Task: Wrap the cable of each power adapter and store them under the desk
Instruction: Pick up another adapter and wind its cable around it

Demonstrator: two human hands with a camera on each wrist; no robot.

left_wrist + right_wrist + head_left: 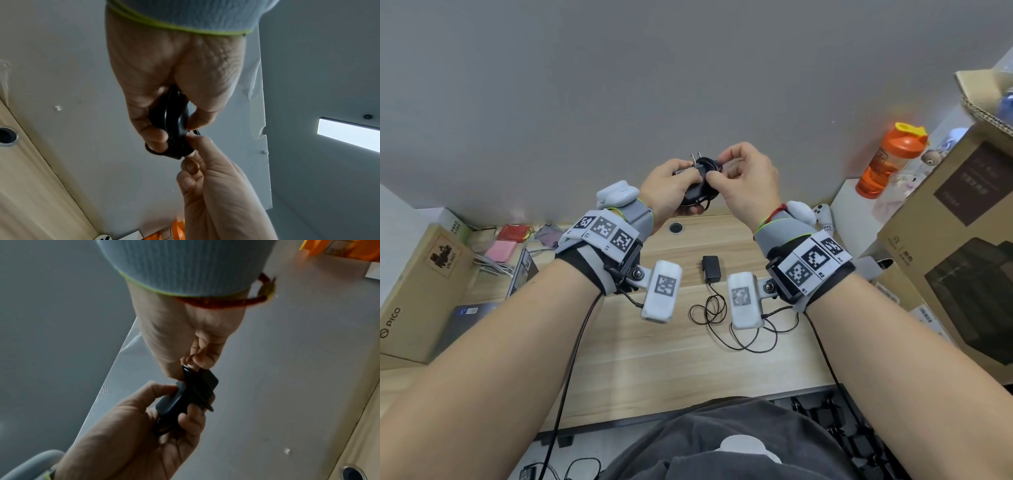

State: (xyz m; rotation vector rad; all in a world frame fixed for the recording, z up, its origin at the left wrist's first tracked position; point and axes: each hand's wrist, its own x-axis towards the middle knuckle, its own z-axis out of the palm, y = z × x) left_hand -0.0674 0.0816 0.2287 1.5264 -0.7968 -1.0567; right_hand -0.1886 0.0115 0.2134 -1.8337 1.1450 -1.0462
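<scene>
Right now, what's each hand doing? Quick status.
Left hand: closed around the black power adapter, cable wound round it.
Right hand: fingertips pinching the cable at the adapter's end.

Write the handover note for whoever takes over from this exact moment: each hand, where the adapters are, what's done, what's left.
Left hand grips the black adapter, raised above the desk, cable coiled round its body.
Right hand pinches the cable's end at the coil, apparently tucking it in.
Second adapter lies on the desk, its cable loose in tangled loops.
Done: first wrap nearly complete.
Left: secure that end, wrap the second adapter's cable, store both under the desk.
</scene>
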